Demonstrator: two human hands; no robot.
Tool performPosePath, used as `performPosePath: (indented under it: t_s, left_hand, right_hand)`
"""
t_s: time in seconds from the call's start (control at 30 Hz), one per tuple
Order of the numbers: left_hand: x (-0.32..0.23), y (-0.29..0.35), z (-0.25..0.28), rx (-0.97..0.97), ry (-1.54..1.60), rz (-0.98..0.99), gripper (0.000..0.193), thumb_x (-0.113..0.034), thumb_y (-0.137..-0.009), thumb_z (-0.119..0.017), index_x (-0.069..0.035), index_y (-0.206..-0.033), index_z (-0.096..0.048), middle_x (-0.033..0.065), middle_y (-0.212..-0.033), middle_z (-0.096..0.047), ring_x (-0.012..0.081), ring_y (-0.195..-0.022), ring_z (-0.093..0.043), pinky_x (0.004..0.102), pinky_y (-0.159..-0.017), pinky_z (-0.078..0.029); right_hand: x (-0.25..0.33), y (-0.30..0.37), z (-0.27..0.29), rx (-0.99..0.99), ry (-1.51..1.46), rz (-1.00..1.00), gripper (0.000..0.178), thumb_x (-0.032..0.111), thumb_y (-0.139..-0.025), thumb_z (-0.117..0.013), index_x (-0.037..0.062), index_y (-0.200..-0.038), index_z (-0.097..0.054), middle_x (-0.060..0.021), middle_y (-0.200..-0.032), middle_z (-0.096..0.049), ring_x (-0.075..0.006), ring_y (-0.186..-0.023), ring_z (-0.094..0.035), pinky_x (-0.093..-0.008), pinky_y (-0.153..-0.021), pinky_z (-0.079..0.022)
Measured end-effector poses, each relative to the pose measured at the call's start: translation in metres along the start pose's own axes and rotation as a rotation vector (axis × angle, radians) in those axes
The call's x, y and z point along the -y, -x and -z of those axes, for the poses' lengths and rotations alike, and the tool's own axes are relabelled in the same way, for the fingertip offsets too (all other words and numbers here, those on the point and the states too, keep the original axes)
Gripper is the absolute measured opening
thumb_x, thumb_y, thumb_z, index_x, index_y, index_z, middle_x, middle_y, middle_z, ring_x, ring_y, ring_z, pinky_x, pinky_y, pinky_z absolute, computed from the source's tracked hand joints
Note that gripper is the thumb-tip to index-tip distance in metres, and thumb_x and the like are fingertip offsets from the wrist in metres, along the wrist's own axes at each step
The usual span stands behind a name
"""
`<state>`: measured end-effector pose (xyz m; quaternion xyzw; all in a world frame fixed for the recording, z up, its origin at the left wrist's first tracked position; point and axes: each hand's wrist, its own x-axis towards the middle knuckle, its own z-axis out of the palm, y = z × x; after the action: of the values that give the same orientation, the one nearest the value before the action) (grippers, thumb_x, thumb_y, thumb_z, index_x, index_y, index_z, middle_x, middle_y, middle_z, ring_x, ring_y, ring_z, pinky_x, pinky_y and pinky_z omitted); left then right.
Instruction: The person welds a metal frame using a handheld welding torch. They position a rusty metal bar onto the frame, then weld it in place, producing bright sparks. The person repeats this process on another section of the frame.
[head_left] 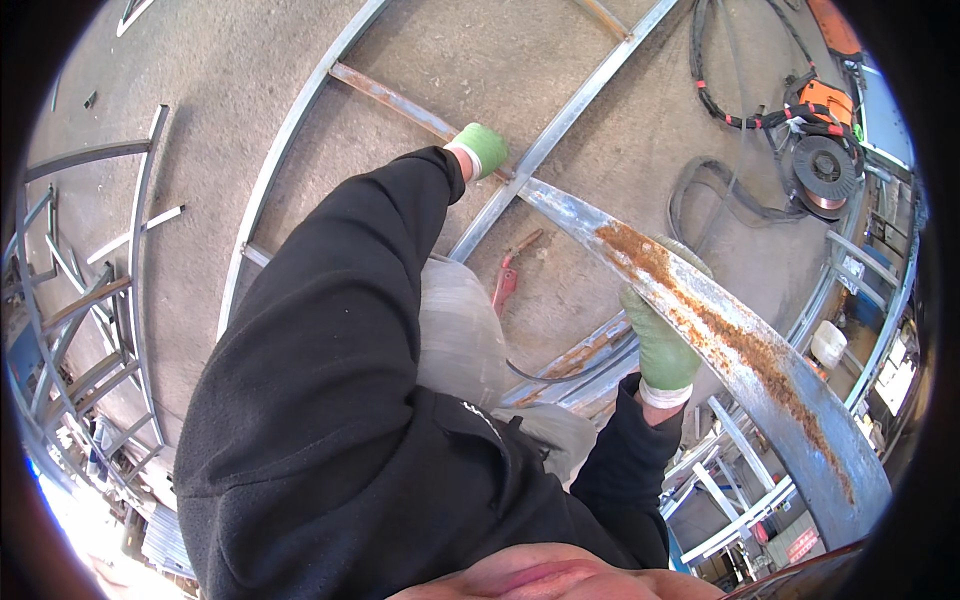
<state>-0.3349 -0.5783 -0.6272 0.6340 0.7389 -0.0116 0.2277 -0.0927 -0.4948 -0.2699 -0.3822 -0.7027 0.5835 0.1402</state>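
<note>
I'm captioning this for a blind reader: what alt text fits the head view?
A person's green-gloved right hand holds a rust-streaked metal bar; the left hand is over a crossbar of a metal frame on the floor.

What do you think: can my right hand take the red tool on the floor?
Probably not yet: your right hand holds the rusty metal bar, though nothing seems to block the red tool.

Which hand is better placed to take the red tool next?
Probably the left hand: it's at the crossbar, looking nearer the red tool. The right hand is holding the rusty bar.
</note>
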Motion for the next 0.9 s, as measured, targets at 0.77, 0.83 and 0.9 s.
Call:
performPosePath:
  t_s: [0.77, 0.83, 0.9]
  left_hand:
    - [-0.174, 0.163, 0.348, -0.641, 0.806, -0.512, 0.074, -0.037, -0.069, -0.09, -0.006, -0.129, -0.062, 0.0206, -0.107, -0.073, 0.0402, -0.101, -0.071, 0.0447, -0.084, -0.056]
    - [-0.184, 0.159, 0.346, -0.701, 0.667, -0.439, 0.063, -0.035, -0.07, -0.087, -0.006, -0.121, -0.063, 0.0203, -0.099, -0.072, 0.041, -0.094, -0.071, 0.047, -0.08, -0.056]
    - [-0.195, 0.153, 0.343, -0.766, 0.596, -0.365, 0.046, -0.032, -0.075, -0.081, -0.005, -0.108, -0.062, 0.019, -0.087, -0.07, 0.0411, -0.083, -0.071, 0.0501, -0.073, -0.056]
  right_hand:
    - [-0.101, -0.01, 0.07, -0.104, 1.155, 0.707, 0.052, 0.028, -0.095, -0.066, 0.0057, -0.141, -0.061, -0.0191, -0.14, -0.063, -0.0405, -0.126, -0.06, -0.0544, -0.106, -0.047]
    - [-0.11, -0.018, 0.07, -0.221, 1.391, 1.101, 0.052, 0.028, -0.093, -0.068, 0.007, -0.14, -0.062, -0.0199, -0.14, -0.062, -0.042, -0.127, -0.059, -0.0573, -0.107, -0.045]
    - [-0.106, -0.024, 0.068, -0.153, 1.313, 0.997, 0.052, 0.027, -0.091, -0.069, 0.0068, -0.139, -0.063, -0.0189, -0.14, -0.062, -0.0414, -0.128, -0.059, -0.059, -0.108, -0.042]
